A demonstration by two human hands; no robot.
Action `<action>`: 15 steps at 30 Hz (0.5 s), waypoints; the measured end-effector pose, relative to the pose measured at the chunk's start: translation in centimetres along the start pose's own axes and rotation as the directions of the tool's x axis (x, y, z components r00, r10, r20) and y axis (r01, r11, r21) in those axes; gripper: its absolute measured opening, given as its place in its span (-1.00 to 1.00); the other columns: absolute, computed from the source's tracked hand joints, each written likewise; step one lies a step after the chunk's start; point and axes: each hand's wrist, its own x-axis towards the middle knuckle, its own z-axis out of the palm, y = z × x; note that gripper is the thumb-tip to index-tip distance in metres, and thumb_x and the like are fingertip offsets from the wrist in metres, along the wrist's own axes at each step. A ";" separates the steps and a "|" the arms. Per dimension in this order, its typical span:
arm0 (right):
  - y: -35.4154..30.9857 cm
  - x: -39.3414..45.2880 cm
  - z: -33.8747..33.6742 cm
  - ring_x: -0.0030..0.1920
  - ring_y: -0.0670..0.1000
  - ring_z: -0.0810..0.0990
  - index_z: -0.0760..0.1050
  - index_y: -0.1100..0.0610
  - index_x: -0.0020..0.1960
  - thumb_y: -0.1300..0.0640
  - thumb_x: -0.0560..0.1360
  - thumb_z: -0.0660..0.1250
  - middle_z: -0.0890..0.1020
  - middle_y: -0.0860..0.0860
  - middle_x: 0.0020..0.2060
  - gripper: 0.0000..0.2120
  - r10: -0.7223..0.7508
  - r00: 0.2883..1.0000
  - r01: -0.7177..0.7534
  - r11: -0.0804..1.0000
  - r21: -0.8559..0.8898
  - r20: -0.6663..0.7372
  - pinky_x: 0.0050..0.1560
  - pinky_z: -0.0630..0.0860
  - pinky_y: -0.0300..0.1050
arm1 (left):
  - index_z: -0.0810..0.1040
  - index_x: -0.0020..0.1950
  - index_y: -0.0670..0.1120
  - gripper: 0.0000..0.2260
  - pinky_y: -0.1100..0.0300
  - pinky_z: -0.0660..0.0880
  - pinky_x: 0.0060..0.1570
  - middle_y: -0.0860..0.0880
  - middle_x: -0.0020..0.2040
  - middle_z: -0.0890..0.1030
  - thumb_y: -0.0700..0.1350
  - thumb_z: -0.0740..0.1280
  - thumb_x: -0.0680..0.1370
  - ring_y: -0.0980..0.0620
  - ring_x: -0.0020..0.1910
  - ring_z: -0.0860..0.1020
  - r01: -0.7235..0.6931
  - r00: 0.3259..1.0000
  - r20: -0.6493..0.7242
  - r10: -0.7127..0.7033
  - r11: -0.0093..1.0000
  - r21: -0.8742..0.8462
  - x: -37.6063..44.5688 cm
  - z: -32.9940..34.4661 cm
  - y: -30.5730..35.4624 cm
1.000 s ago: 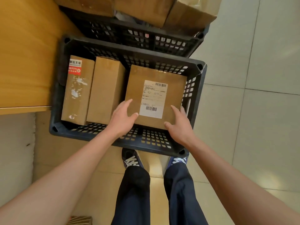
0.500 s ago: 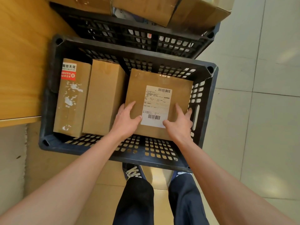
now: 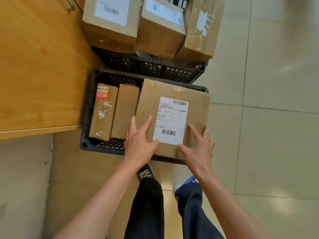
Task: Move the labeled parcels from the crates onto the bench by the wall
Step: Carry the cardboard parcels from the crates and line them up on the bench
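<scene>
A large cardboard parcel (image 3: pixel 195 107) with a white barcode label is held over the right half of the near black crate (image 3: pixel 85 109), hiding the crate's right rim. My left hand (image 3: pixel 139 144) grips its near left corner, thumb on the label's edge. My right hand (image 3: pixel 198 149) grips the near right corner, fingers spread over the top and side. Two narrower parcels stand in the crate's left half: one with a red sticker (image 3: pixel 103 111), one plain (image 3: pixel 125 109). The wooden bench (image 3: pixel 43 66) runs along the left, touching the crate.
A second black crate (image 3: pixel 146 66) sits just beyond, stacked with three tall labeled boxes (image 3: pixel 110 23) that rise above its rim. My feet (image 3: pixel 145 173) stand close behind the near crate. Pale floor tiles (image 3: pixel 267 135) spread to the right.
The large parcel has risen out of the crate and now covers its right rim. Both hands went up with it. My view has pulled back and up, so the far crate's boxes show.
</scene>
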 end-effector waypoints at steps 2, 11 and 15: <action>-1.0 -2.7 -2.7 0.54 0.03 0.03 0.30 -0.22 0.52 0.00 0.44 0.48 -0.02 -0.07 0.63 -0.29 -0.074 0.997 0.074 0.997 0.023 -0.015 0.50 0.19 0.23 | 0.12 0.58 0.33 -0.23 -0.25 0.12 0.54 0.10 0.65 -0.11 0.04 0.49 0.51 -0.05 0.63 -0.02 0.012 1.000 -0.019 -0.013 0.999 -0.032 -3.2 -2.3 1.1; -6.0 -13.1 -14.7 0.48 -0.08 0.03 0.33 -0.12 0.51 0.11 0.45 0.50 -0.04 -0.12 0.62 -0.31 -0.415 0.907 0.409 0.909 0.079 0.069 0.41 0.16 -0.11 | 0.17 0.58 0.32 -0.26 -0.13 0.11 0.55 0.05 0.66 -0.05 0.02 0.49 0.52 0.01 0.63 -0.01 0.015 0.982 -0.184 -0.041 0.989 -0.145 -18.8 -9.3 7.4; -7.0 -17.2 -19.6 0.52 -0.03 0.00 0.29 -0.15 0.53 0.07 0.46 0.50 -0.07 -0.09 0.63 -0.28 -0.512 0.851 0.506 0.859 0.079 0.118 0.43 0.18 -0.03 | 0.20 0.58 0.29 -0.27 -0.07 0.08 0.53 0.04 0.66 -0.05 -0.02 0.49 0.53 0.03 0.62 -0.01 -0.027 0.937 -0.346 -0.044 0.980 -0.197 -26.7 -10.0 10.1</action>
